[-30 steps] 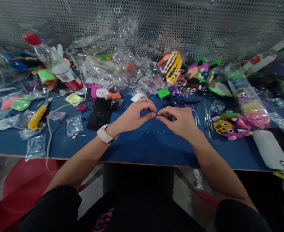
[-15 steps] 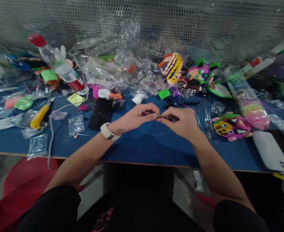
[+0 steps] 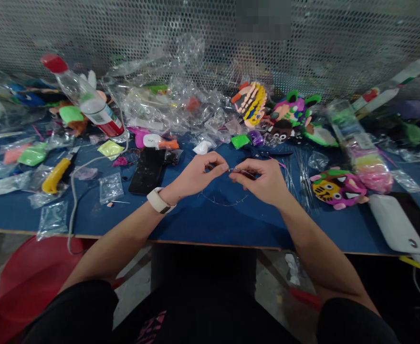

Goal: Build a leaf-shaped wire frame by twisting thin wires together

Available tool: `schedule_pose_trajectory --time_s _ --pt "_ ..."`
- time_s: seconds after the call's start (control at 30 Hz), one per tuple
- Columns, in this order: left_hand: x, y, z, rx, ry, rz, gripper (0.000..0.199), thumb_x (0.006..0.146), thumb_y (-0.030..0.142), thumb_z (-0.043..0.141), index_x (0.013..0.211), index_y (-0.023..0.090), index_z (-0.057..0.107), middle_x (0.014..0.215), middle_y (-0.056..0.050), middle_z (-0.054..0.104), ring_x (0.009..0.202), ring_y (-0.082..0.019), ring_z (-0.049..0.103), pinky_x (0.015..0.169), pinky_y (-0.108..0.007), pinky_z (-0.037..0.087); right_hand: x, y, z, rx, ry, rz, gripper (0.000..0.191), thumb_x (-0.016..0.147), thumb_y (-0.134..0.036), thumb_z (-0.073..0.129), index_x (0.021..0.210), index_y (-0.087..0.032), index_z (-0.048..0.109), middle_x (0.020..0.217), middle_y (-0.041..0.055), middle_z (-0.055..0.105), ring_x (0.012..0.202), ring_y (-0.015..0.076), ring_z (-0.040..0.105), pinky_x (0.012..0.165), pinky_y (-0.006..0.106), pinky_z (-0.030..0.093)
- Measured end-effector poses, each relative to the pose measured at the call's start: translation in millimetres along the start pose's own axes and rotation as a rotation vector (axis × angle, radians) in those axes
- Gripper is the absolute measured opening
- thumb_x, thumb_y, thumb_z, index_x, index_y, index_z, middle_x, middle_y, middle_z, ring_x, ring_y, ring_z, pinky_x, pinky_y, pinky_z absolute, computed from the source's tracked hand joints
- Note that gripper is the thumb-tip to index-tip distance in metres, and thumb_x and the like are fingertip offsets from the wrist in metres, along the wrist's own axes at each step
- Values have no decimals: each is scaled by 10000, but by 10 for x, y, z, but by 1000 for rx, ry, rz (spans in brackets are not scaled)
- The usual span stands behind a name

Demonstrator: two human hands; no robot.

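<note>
Thumb and fingers of my left hand [image 3: 203, 176] are closed in a pinch on a thin wire. Facing it, my right hand [image 3: 263, 180] also pinches the wire, its fingertips a small gap away from the left ones. Below the hands a loop of the thin wire [image 3: 227, 205] curves over the blue table [image 3: 210, 229]. What lies inside the fingers is mostly hidden. Several straight thin wires [image 3: 305, 179] lie to the right of my right hand, and dark-handled scissors or pliers [image 3: 267, 153] lie behind it.
A black phone [image 3: 147, 171], a yellow-handled cutter [image 3: 57, 176] and a grey cable [image 3: 74, 191] are on the left. A bottle [image 3: 100, 114] leans among plastic bags [image 3: 181, 110] at the back. A colourful clay mask [image 3: 339, 188] and a white power bank [image 3: 394, 224] stand right.
My fingertips, touching before, have come slightly apart. The wire loop beneath them looks wider and hangs a little lower. The whole view has shifted slightly.
</note>
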State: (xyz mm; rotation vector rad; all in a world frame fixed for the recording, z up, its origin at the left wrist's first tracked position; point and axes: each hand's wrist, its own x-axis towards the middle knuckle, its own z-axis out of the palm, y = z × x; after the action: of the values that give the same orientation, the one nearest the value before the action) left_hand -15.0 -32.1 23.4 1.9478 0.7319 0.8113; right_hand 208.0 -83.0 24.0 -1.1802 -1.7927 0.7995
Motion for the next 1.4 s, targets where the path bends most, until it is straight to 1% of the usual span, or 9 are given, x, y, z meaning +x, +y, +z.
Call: schedule_pose_trajectory --time_s 0.23,0.4,0.57,0.67,0.8,0.9,1.1,1.23,1.4 --pt "-15 -8 -5 -96 -47 -73 268 1064 405 588 969 189 715 942 -59 700 801 -151 576 723 -297 451 16 -6 12 143 -56 105 247 887 -446 838 826 -222 754 722 3 762 475 117 599 469 278 467" --pt "-17 -65 25 -276 -90 -92 277 1046 426 620 934 189 709 924 -56 689 836 -156 590 779 -305 490 9 5 39 144 -75 103 255 904 -472 818 849 -229 763 723 0 761 472 114 597 472 281 469" --pt "-21 -93 52 -389 -41 -136 255 1020 422 668 931 189 722 911 -50 696 830 -146 614 799 -295 529 10 64 77 191 -37 122 283 896 -511 817 856 -238 751 740 -2 756 483 118 607 480 289 489" --pt "-23 -111 51 -345 -26 -150 259 1019 441 676 965 196 738 898 -49 715 804 -139 640 773 -284 554 28 103 94 225 -19 150 306 881 -531 825 871 -236 744 747 2 754 490 122 611 486 295 501" --pt "-24 -108 35 -234 -37 -210 307 1043 438 632 885 187 713 746 -28 667 641 -116 612 619 -260 536 54 100 75 228 -72 194 331 914 -555 778 915 -225 748 771 15 766 513 130 642 524 300 535" --pt "-25 -86 4 -129 -27 -212 285 1039 413 637 883 188 716 701 -19 655 584 -108 600 572 -254 522 62 81 54 181 -95 206 327 944 -548 743 939 -222 766 794 22 777 531 138 677 543 300 550" --pt "-11 -40 -113 -56 -154 -176 186 961 357 730 1021 180 728 860 -51 742 680 -131 664 638 -274 565 67 108 67 169 -56 227 327 959 -530 722 939 -206 760 807 38 782 499 137 676 489 289 518" --pt "1 -48 -137 -61 -287 -175 131 917 281 760 958 169 707 790 -37 735 667 -129 661 627 -262 542 79 121 73 169 -8 213 306 957 -512 722 902 -212 740 795 28 782 494 128 662 514 293 528" --pt "-1 -75 -68 -115 -265 -206 130 897 260 769 932 164 689 785 -33 738 694 -141 707 670 -277 571 79 117 96 176 -12 215 319 948 -520 729 894 -206 736 790 31 780 476 121 645 504 296 515"
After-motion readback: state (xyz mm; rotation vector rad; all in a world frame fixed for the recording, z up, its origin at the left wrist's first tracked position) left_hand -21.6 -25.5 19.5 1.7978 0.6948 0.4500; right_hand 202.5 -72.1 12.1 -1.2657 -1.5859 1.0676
